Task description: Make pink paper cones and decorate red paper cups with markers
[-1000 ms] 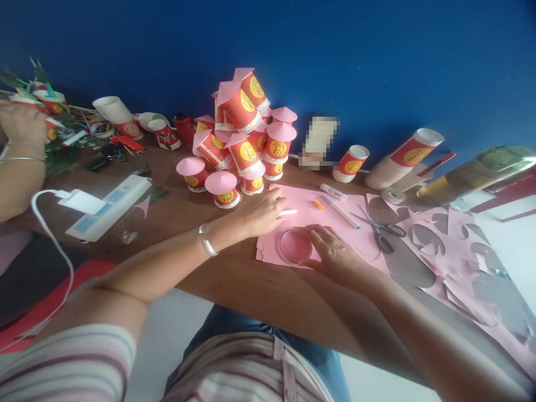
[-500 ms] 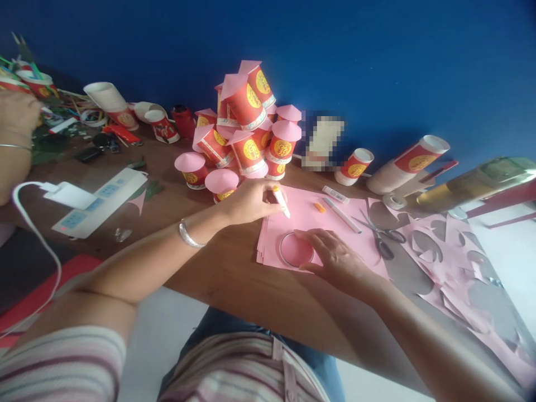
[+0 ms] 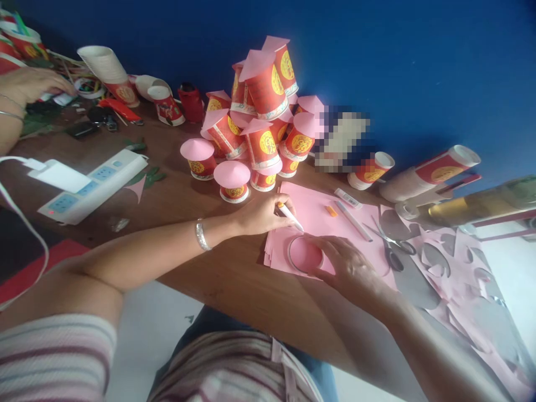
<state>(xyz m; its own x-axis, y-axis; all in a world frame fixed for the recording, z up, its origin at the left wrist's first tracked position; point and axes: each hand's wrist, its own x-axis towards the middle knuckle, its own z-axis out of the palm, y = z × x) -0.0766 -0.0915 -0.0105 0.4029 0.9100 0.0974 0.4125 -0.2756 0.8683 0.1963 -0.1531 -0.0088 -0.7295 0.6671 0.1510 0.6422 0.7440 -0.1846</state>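
My left hand (image 3: 266, 215) is closed round a white marker (image 3: 292, 218) with an orange end. The marker points down and right, its tip close to the upper edge of a thin round ring (image 3: 289, 258). That ring lies flat on a stack of pink paper sheets (image 3: 305, 201), with pink showing through its middle. From the right, the thumb and fingers of my right hand (image 3: 349, 268) grip the ring and partly cover it. An orange cap (image 3: 331, 211), a grey pen (image 3: 354, 221) and a small white tube (image 3: 348, 198) lie on the paper. Scissors (image 3: 393, 251) rest by its right edge.
Stacked red paper cups with pink cone tops (image 3: 259, 139) stand behind my left hand. Pink cut-out scraps (image 3: 456, 279) cover the right side. A power strip (image 3: 94, 187) lies left, near another person's hand (image 3: 37, 86). Nested cups (image 3: 431, 173) lean at the back right.
My left hand has brought the marker down and right, so its tip is now close to the ring. The other person's hand has moved right. The whole view has shifted slightly.
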